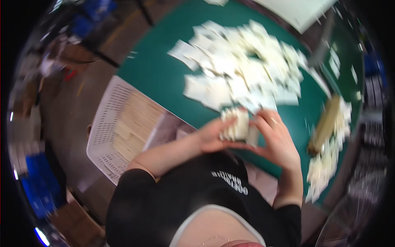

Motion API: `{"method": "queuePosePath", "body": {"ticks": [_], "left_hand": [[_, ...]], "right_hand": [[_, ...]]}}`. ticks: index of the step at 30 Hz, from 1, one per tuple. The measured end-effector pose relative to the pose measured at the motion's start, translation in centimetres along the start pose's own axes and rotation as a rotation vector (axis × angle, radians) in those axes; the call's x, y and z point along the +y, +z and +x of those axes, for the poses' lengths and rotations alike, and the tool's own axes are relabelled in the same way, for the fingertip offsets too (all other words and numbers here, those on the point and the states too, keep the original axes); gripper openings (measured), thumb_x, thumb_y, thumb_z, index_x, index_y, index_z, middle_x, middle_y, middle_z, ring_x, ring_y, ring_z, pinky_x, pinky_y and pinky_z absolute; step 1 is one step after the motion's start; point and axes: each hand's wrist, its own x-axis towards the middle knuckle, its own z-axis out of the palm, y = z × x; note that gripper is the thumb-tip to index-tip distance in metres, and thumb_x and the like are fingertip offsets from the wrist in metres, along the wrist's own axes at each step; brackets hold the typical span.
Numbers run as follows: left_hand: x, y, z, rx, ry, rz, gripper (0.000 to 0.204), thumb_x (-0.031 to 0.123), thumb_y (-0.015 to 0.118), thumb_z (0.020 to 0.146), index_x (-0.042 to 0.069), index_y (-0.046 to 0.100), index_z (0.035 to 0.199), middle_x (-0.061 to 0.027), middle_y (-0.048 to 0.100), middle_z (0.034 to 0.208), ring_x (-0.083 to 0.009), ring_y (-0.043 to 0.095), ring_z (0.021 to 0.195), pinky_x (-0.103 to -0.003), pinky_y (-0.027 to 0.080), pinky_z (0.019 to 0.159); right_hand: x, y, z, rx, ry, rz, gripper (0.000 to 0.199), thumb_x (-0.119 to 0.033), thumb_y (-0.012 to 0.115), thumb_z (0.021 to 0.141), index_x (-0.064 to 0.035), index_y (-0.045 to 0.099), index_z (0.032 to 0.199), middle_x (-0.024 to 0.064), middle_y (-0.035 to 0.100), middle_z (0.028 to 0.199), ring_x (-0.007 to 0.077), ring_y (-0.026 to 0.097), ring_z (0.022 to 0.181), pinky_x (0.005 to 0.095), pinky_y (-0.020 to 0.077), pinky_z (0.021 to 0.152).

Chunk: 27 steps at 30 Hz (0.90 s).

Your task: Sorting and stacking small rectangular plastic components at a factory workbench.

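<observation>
Both the left hand (212, 138) and the right hand (273, 138) grip a small stack of cream cards (236, 125), squaring it; next, probably, a careful move toward the white basket (105, 136) left of the stack.

free: bare green table (156, 74) left of card heap | blocked: card heap (242, 61) ahead, wooden block (325, 123) and cards right | basket (107, 136) low left

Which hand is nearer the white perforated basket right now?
Left. The left hand grips the small stack of pale cards just right of the white perforated basket. The right hand holds the same stack from its far side, farther from the basket.
</observation>
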Motion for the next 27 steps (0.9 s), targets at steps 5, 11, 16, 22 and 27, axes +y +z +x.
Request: {"method": "queuePosePath", "body": {"ticks": [5, 11, 16, 22, 27], "left_hand": [[0.4, 0.3, 1.8, 0.003, -0.135, 0.165, 0.043, 0.031, 0.049, 0.106, 0.014, 0.042, 0.145, -0.0088, 0.054, 0.138, -0.0253, 0.057, 0.127, -0.043, 0.055, 0.097], [0.1, 1.1, 1.9, -0.006, -0.124, 0.205, 0.045, 0.029, 0.05, 0.106, 0.014, 0.038, 0.147, -0.0106, 0.053, 0.137, -0.0267, 0.057, 0.126, -0.042, 0.056, 0.097], [0.0, 1.0, 1.9, -0.039, -0.116, 0.137, 0.047, 0.03, 0.05, 0.106, 0.014, 0.036, 0.148, -0.0113, 0.052, 0.138, -0.0293, 0.056, 0.128, -0.045, 0.055, 0.099], [0.3, 0.3, 1.7, -0.092, -0.084, 0.033, 0.054, 0.017, 0.058, 0.101, 0.017, 0.033, 0.149, -0.0137, 0.051, 0.14, -0.031, 0.056, 0.127, -0.052, 0.054, 0.101], [0.7, -0.3, 1.5, -0.06, -0.09, -0.025, 0.058, 0.008, 0.06, 0.099, 0.02, 0.033, 0.149, -0.0135, 0.053, 0.139, -0.0311, 0.058, 0.125, -0.056, 0.054, 0.1]], "right_hand": [[0.6, 2.5, -0.8, 0.128, 0.179, 0.257, 0.067, -0.013, 0.084, 0.069, -0.0061, 0.052, 0.128, 0.0157, 0.057, 0.124, 0.0364, 0.056, 0.115, 0.0425, 0.0478, 0.095], [1.3, 3.6, -2.1, 0.161, 0.17, 0.249, 0.067, -0.012, 0.085, 0.069, -0.0075, 0.053, 0.128, 0.0131, 0.058, 0.127, 0.0357, 0.055, 0.118, 0.0435, 0.0479, 0.097], [1.5, 3.4, -2.1, 0.161, 0.191, 0.301, 0.068, -0.012, 0.085, 0.069, -0.0071, 0.053, 0.129, 0.0104, 0.058, 0.131, 0.0327, 0.055, 0.121, 0.0446, 0.0493, 0.097], [3.2, 2.7, -1.8, 0.264, 0.192, 0.358, 0.066, -0.009, 0.086, 0.069, -0.0074, 0.057, 0.129, 0.012, 0.061, 0.129, 0.0316, 0.058, 0.118, 0.0414, 0.0507, 0.096], [8.1, 4.3, -0.4, 0.4, 0.305, -0.09, 0.048, -0.01, 0.082, 0.074, -0.0094, 0.063, 0.119, 0.0106, 0.063, 0.125, 0.0318, 0.059, 0.117, 0.0404, 0.0492, 0.096]]}}
